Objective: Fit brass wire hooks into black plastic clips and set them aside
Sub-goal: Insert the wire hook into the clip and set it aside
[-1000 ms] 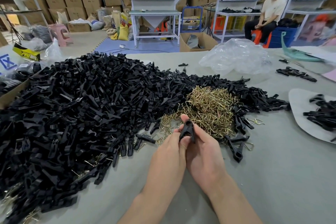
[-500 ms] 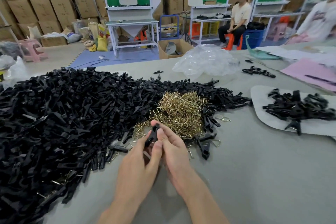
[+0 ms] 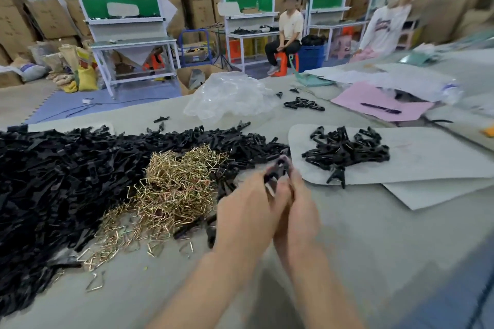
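The fingertips [image 3: 293, 177] of both hands are pressed close together and pinch one small black clip [image 3: 278, 170] between them. The picture is blurry here, so I cannot tell if a wire hook is fully in it. The clip seems to lie slanted, low end to the left and high end to the right. The left hand [image 3: 248, 211] holds the low end; the right hand [image 3: 296, 215] holds the high end.

The pile of finished clips [image 3: 344, 152] sits on a grey sheet [image 3: 433, 160], to the right of the fingers and a bit farther away; the right hand is nearer to it, so I think that hand should carry the clip over. The brass hooks [image 3: 179, 184] lie just left of the hands; the big heap of loose black clips [image 3: 61, 176] is farther left. All of it rests on the table [image 3: 374, 243].
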The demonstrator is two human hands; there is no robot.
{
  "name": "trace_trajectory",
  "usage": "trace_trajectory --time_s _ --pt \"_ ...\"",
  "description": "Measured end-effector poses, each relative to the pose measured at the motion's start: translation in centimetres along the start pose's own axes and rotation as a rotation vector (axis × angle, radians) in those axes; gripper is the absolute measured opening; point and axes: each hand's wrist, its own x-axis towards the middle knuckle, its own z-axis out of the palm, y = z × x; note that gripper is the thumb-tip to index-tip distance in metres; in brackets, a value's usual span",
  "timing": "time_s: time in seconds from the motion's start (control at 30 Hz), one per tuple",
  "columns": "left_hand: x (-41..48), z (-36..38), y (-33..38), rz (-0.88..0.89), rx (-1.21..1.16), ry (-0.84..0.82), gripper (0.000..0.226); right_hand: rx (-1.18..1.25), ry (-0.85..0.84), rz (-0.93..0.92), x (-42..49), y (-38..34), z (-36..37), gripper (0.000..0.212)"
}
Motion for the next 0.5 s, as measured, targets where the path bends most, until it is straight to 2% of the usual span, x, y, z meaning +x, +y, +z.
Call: trace_trajectory --time_s 0.07,0.13,0.2,0.33,0.5 --pt "4.4 2.1 3.9 0.019 -0.087 -0.105 0.053 0.006 0.060 -0.084 1.1 -3.1 -1.3 0.034" --pt "9.0 3.6 7.0 -0.014 -0.175 -0.255 0.071 0.030 0.143 -0.154 1.8 -5.1 -1.9 0.029" --pt "11.8 4.2 8.8 -0.068 -0.245 -0.335 0.085 0.017 0.194 -0.175 2.3 -6.1 -2.1 0.024" --pt "10.6 4.6 6.8 -0.045 -0.290 -0.315 0.068 -0.105 0.155 -0.156 2.5 -5.3 -1.6 0.031" --pt "3.8 0.6 -2.2 0.028 -0.252 -0.226 0.044 -0.387 0.035 -0.094 1.0 -0.1 1.5 0.026"
